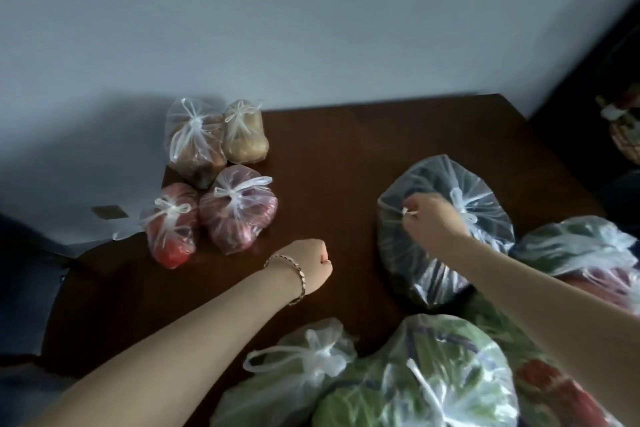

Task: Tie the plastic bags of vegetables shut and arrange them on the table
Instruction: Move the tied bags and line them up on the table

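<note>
Four tied bags [214, 170] were grouped at the far left edge of the dark wooden table [332, 149] — two of pale vegetables behind, two of red ones in front. A broad strip of bare wood was left open between that group and the dark-filled bag [446, 232] on the right. The right hand [433, 222] was closed on this bag's plastic, a small twist pinched in the fingers. The left hand [311, 265] was curled into an empty fist above the bare wood. Leafy green bags [415, 374] were crowded along the near edge.
</note>
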Demonstrator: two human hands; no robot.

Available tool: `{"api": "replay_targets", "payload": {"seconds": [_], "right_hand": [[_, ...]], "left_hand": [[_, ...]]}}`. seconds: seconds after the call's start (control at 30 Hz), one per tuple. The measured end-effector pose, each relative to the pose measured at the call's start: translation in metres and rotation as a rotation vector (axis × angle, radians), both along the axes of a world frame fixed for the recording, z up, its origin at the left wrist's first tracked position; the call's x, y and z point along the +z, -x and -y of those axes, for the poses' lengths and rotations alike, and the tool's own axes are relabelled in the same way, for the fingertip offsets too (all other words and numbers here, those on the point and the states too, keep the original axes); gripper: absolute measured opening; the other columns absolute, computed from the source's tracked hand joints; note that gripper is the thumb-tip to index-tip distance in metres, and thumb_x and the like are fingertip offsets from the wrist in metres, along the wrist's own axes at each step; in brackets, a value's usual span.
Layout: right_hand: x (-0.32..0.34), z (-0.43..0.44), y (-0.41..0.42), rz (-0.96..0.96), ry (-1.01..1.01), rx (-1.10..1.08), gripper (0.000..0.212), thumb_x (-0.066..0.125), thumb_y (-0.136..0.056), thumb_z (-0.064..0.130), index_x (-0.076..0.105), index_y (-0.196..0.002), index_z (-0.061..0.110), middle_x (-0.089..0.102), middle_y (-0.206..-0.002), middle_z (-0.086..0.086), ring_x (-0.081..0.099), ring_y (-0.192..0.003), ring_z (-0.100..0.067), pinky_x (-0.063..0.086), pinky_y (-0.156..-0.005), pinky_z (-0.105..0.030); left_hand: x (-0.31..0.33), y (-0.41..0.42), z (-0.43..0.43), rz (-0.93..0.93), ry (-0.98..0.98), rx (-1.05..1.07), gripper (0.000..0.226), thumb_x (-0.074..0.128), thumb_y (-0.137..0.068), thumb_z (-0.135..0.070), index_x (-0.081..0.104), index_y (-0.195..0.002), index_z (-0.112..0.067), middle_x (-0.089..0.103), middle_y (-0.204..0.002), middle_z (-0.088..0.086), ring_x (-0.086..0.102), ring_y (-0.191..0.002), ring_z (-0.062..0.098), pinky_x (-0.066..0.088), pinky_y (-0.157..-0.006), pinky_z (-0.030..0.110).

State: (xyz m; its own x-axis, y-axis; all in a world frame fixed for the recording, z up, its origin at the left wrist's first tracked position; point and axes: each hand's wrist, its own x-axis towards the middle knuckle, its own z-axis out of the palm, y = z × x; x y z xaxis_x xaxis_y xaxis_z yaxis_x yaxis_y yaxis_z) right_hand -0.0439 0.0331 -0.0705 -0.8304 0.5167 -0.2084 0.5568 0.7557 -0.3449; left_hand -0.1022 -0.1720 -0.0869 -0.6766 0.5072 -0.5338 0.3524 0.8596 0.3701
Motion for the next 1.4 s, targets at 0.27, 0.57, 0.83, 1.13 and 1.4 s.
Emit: {"api": "replay_targets", "payload": {"seconds": [0.27,0.57,0.83,1.13,1.4], "right_hand": [[-0.032,-0.098,-0.037,0.456,-0.019,-0.175,0.087,0.049,-0.077,0.066,0.025,-0.141,0.012,0.027,-0.146,-0.017,0.028,-0.133,-0.034,0.031,-0.105,-0.043],[-0.057,-0.079,-0.005,0.041,0.382,-0.234,0.025,0.037,-0.092,0.023,0.051,-0.108,0.009,0.054,-0.118,-0.014,0.049,-0.108,-0.034,0.041,-0.095,-0.047],[-0.058,-0.058,0.046,-0.227,0.438,-0.066,0.016,0.033,-0.091,0.013,0.044,-0.079,0.011,0.049,-0.089,-0.007,0.046,-0.090,-0.025,0.038,-0.077,-0.036],[-0.043,0.002,0.175,-0.254,0.495,0.162,0.031,0.033,-0.093,0.013,0.035,-0.062,0.015,0.039,-0.065,0.001,0.039,-0.065,-0.018,0.027,-0.063,-0.028],[-0.040,0.018,0.236,-0.242,0.376,0.343,0.032,0.036,-0.093,0.016,0.041,-0.062,0.010,0.047,-0.067,-0.007,0.046,-0.064,-0.021,0.026,-0.056,-0.028]], "left_hand": [[0.001,-0.052,-0.086,0.010,0.042,0.134,0.027,0.035,-0.094,-0.020,0.058,-0.107,-0.013,0.062,-0.110,0.006,0.060,-0.099,0.022,0.048,-0.086,0.034],[-0.009,-0.037,-0.114,0.066,-0.107,0.328,0.042,0.057,-0.086,-0.033,0.048,-0.125,-0.020,0.051,-0.129,0.002,0.053,-0.113,0.017,0.044,-0.091,0.027],[-0.057,-0.022,-0.114,0.263,-0.117,0.332,0.119,0.077,-0.064,-0.045,-0.014,-0.140,-0.045,-0.024,-0.153,0.003,0.019,-0.143,0.026,0.029,-0.114,0.037],[-0.076,0.058,-0.078,0.041,-0.243,0.707,0.121,0.081,-0.061,-0.033,-0.011,-0.138,-0.052,-0.020,-0.152,0.006,0.034,-0.133,0.035,0.037,-0.107,0.038],[-0.076,0.106,-0.087,0.062,-0.207,0.916,0.109,0.075,-0.067,-0.039,-0.005,-0.141,-0.047,-0.019,-0.151,0.009,0.039,-0.125,0.039,0.043,-0.096,0.037]]}}
